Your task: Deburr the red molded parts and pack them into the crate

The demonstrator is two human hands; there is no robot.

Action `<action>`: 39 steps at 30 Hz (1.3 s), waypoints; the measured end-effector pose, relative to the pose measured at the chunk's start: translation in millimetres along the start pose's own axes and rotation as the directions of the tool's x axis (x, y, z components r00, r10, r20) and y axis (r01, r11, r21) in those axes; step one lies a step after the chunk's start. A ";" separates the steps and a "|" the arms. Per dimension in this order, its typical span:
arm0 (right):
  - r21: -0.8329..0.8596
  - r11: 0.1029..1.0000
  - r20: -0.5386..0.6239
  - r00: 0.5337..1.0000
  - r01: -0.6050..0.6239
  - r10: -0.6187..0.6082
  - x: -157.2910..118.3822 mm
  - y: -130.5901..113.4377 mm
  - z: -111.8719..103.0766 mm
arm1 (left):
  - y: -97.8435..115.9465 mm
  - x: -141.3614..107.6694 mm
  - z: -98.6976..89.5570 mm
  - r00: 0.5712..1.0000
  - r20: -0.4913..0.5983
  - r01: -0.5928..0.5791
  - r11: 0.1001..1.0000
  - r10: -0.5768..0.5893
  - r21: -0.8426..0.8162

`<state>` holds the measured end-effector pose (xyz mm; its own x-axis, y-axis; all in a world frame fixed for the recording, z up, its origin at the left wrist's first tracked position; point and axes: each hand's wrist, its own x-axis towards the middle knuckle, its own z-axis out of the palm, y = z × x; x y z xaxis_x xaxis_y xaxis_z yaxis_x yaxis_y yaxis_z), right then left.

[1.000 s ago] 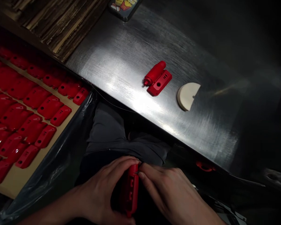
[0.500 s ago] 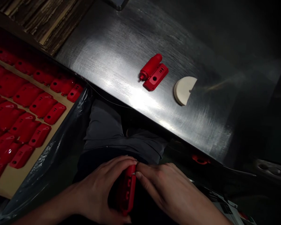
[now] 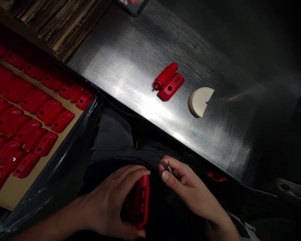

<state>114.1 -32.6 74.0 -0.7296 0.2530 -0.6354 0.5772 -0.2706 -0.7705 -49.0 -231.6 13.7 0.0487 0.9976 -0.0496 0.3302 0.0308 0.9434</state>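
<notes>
My left hand (image 3: 112, 201) is closed around a red plastic part (image 3: 144, 202), held upright over my lap between thumb and fingers. Slots show along the side of the part that faces right. To its right, apart from it, my right hand (image 3: 190, 187) pinches a small metal blade (image 3: 167, 167) between thumb and forefinger; most of the blade is hidden by the fingers. On the metal table ahead lies a red molded piece (image 3: 169, 82), made of a rounded cylinder beside a flat block with a round hole. A cream half-round block (image 3: 201, 102) rests to its right.
At left, a cardboard sheet (image 3: 8, 197) carries rows of red molded parts (image 3: 46, 144), with dark plastic film (image 3: 65, 150) along its side. A stack of worn cardboard (image 3: 57, 26) stands at the upper left. A dark flat object (image 3: 134, 10) lies at the metal table's (image 3: 120, 47) far edge.
My right hand has drawn away to the right from the red part, and the metal blade in its fingers now shows. My left hand keeps its hold. The view has shifted slightly.
</notes>
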 end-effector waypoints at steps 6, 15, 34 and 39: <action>-0.072 0.997 -0.075 0.997 0.004 -0.010 -5.7 10.0 16.8 | -2.4 9.7 -0.7 0.997 -0.034 -0.062 0.997 0.064 0.040; -0.187 0.981 -0.689 0.704 0.056 -0.171 -7.5 11.5 -9.3 | -0.9 7.5 -40.1 0.995 -0.073 0.065 0.998 -0.064 0.010; -0.668 0.673 -0.741 0.355 -0.316 -0.569 27.5 3.5 -117.9 | -66.3 115.2 -81.2 0.803 -0.594 -0.372 0.739 -0.047 -0.562; -0.731 0.580 -0.678 0.295 -0.359 -0.673 40.6 0.3 -105.7 | -66.3 117.8 -76.9 0.782 -0.621 -0.359 0.780 -0.048 -0.512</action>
<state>123.5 75.8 42.6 -0.3548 0.8869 0.2958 0.8649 0.4316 -0.2565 -137.6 -111.4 -29.5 -0.5632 0.8176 0.1196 -0.2429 -0.3021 0.9218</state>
